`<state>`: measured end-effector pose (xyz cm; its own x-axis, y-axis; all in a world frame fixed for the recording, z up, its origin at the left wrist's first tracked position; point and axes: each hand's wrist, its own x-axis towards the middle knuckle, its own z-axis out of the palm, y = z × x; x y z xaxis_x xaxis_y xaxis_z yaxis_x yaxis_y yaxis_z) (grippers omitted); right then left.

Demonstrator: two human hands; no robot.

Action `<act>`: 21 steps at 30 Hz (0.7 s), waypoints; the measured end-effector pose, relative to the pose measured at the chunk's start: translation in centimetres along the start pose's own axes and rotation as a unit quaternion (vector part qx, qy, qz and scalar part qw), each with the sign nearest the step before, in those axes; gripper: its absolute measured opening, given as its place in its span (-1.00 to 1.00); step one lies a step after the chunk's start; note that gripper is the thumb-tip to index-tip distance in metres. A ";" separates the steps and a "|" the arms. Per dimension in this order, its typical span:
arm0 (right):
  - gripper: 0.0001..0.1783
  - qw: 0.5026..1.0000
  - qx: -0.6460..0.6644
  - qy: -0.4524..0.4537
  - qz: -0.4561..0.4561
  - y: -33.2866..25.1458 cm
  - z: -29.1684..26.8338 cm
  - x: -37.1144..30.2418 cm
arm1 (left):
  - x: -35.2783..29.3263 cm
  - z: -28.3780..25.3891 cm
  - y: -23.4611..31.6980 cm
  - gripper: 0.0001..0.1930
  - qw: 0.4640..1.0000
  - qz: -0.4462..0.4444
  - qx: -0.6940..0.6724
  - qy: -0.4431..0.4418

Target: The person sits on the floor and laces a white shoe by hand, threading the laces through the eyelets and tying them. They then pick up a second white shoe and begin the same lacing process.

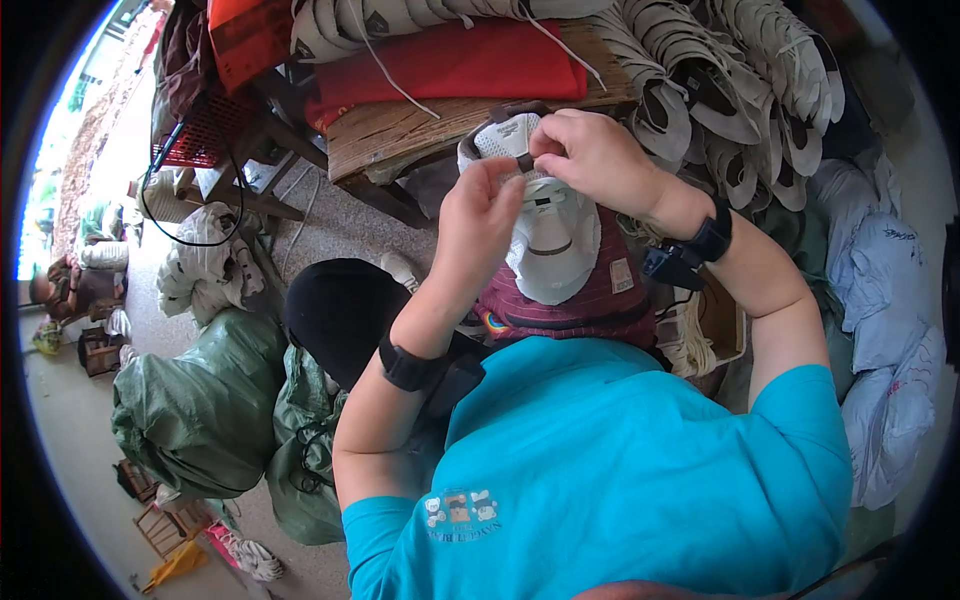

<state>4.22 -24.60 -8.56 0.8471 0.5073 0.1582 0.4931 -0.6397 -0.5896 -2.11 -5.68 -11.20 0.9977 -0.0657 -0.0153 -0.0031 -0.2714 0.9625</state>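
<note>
A white shoe upper [556, 262] lies over my lap, its toe part pointing toward me. The far end, with a white mesh patch and a dark collar edge, rests near the wooden table's edge. My left hand [478, 212] pinches the upper's left side near the opening, thumb and fingers pressed together. From the right, my right hand [598, 158] grips the dark edge of the opening between thumb and bent fingers. Whether a lace or thread is between the fingertips is too small to tell.
A wooden table [390, 142] stands ahead, carrying a red cloth bundle [455, 65] and a row of shoe uppers. Many strung uppers [710, 75] hang at the far right. Green sacks [205, 405] sit left, beside a black round seat [342, 315]; pale sacks [885, 330] stand right.
</note>
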 end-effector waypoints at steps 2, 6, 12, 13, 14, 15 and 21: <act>-0.81 1.000 -0.002 0.012 0.007 -0.1 0.2 0.2 | 0.1 0.2 0.5 -0.72 0.982 0.052 0.179 0.024; -0.79 1.000 0.001 0.016 0.017 -0.5 -0.1 0.5 | 0.3 0.5 1.3 -0.80 0.952 0.070 0.292 0.057; -0.81 0.998 0.001 0.065 -0.024 -0.2 1.6 0.2 | 1.3 1.0 1.3 -0.83 0.941 0.065 0.329 0.053; -0.82 0.997 -0.002 0.071 -0.027 -0.2 1.6 0.2 | 1.3 0.9 1.5 -0.83 0.940 0.058 0.333 0.046; -0.83 0.998 0.014 0.051 -0.025 -0.2 1.3 0.2 | 1.3 0.9 1.5 -0.84 0.938 0.067 0.335 0.048; -0.84 0.999 0.031 0.033 -0.023 -0.1 0.7 0.2 | 1.2 0.8 1.5 -0.85 0.937 0.076 0.339 0.049; -0.85 0.982 -0.039 0.024 -0.183 -0.4 0.2 0.5 | -0.2 -0.7 0.6 -0.88 0.959 0.140 0.217 0.118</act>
<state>4.43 -23.99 -8.41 0.6178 0.6848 0.3865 0.7784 -0.4628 -0.4242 -2.22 -5.16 -10.47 0.9411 0.0102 0.3380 -0.2498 -0.6527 0.7153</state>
